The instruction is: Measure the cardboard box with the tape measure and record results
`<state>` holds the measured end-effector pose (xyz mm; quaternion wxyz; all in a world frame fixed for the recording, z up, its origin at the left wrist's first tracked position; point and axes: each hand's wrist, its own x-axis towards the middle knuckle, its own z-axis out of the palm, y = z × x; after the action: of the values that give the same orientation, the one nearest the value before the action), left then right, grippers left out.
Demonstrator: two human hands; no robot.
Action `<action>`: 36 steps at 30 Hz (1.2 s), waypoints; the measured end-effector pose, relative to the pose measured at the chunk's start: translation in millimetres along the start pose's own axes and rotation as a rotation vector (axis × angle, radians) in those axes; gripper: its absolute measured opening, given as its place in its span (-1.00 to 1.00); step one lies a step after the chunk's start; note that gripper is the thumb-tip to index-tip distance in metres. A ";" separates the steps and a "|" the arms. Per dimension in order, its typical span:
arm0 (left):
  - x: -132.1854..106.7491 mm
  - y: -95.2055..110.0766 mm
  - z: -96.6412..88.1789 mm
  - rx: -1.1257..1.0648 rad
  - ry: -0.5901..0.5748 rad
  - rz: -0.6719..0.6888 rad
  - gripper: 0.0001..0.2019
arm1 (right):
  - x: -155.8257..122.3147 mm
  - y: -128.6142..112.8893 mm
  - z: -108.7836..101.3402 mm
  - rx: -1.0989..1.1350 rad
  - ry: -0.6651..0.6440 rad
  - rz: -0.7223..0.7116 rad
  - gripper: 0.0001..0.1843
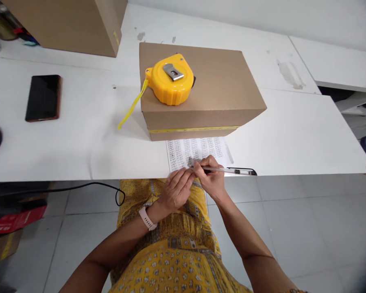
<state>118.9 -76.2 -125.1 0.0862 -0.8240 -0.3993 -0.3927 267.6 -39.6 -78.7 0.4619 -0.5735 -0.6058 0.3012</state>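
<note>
A sheet of paper (198,148) covered in columns of handwriting lies at the table's front edge, its far part hidden by a cardboard box (222,81). My right hand (212,179) grips a clear pen with a black cap (234,170), its tip down at the paper. Beside it, my left hand (178,189) rests on the near edge of the sheet with the fingers stretched out flat. On top of the box sits a yellow tape measure (172,80) with a metal clip and a yellow wrist strap.
A black phone (43,97) lies on the white table (103,150) at the left. Another large cardboard box (76,24) stands at the back left. A black cable (91,184) hangs below the front edge. Open shelving (356,106) is at the right.
</note>
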 end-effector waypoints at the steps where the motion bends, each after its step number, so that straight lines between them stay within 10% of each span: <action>1: -0.2 0.0 0.0 -0.002 0.000 0.000 -0.66 | 0.0 0.0 0.2 0.001 0.002 0.002 -0.66; 36: -6.7 -0.2 2.5 -0.026 -0.034 -0.015 -0.59 | -1.6 6.9 0.9 0.065 0.018 0.025 -0.64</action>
<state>117.7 -78.9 -131.7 0.0659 -0.8285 -0.4017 -0.3845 269.5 -39.9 -85.6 0.4819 -0.5686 -0.5842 0.3213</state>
